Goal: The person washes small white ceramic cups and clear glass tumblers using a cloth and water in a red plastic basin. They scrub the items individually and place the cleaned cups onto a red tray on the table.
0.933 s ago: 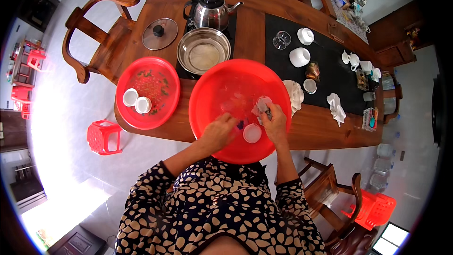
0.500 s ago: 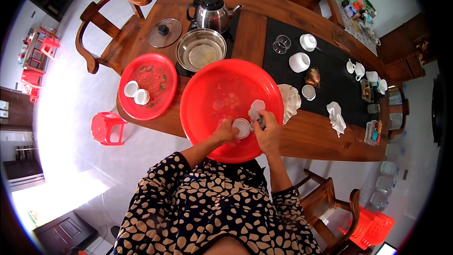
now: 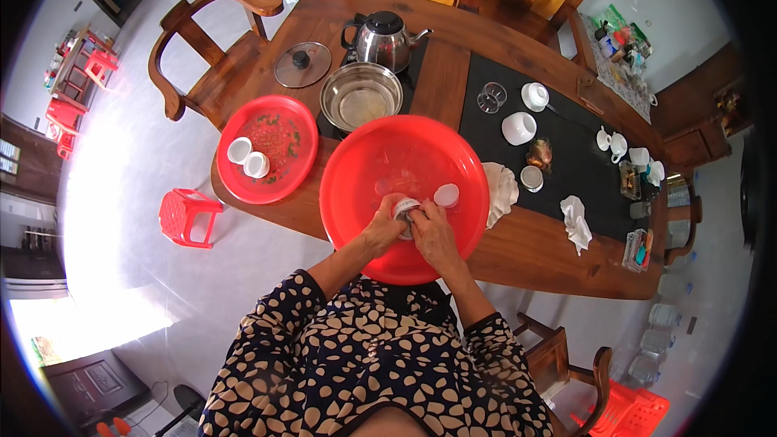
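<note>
Holds a small white cup point(image 3: 404, 206) from its left side with left hand point(image 3: 383, 227); meets it from the right with right hand point(image 3: 434, 236), fingers bunched, cannot tell on what. Has a round white piece point(image 3: 447, 195) just beyond right grip, inside red basin point(image 3: 348, 170).

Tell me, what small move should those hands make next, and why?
Probably turn the cup slightly in the left hand, low inside the basin. That hand seems to hold it while the right hand touches it from the other side, so a turn could bring a fresh part within reach, with the basin below to catch drips.
</note>
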The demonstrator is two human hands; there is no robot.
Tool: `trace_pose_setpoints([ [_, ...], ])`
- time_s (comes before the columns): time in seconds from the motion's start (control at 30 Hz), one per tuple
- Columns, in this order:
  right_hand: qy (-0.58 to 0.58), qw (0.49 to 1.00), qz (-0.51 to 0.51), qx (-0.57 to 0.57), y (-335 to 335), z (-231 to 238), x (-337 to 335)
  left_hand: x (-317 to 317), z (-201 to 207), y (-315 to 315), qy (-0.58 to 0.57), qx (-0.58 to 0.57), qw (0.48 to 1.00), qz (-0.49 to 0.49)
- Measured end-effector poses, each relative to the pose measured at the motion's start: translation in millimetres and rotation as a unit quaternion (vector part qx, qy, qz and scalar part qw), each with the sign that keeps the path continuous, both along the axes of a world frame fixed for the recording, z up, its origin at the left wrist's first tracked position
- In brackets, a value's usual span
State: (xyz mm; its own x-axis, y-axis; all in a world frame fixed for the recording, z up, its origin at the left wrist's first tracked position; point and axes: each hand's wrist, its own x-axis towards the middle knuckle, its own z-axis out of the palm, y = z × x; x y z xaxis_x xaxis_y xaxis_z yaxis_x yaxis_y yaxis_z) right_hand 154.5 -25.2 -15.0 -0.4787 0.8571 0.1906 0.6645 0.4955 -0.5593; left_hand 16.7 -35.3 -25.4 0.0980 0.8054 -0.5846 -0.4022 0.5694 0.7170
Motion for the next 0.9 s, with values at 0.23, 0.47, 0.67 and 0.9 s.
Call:
trace_pose_setpoints([
  [0.23,0.102,0.992,0.028,-0.075,0.5,1.2,-5.4,-15.4,-11.8,1.6,-0.235,0.027,0.971,0.022],
  [0.47,0.144,0.979,0.035,-0.137,-14.9,6.4,-20.9,-24.5,-41.8,0.3,-0.149,-0.016,0.989,-0.008],
  [0.67,0.226,0.924,0.096,-0.294,-14.2,9.9,-28.0,-17.1,-40.2,-9.4,-0.118,-0.053,0.990,0.064],
  [0.9,0.418,0.718,-0.044,-0.555,-5.8,-17.7,-17.4,-24.1,-33.1,-9.0,-0.156,-0.062,0.986,0.013],
])
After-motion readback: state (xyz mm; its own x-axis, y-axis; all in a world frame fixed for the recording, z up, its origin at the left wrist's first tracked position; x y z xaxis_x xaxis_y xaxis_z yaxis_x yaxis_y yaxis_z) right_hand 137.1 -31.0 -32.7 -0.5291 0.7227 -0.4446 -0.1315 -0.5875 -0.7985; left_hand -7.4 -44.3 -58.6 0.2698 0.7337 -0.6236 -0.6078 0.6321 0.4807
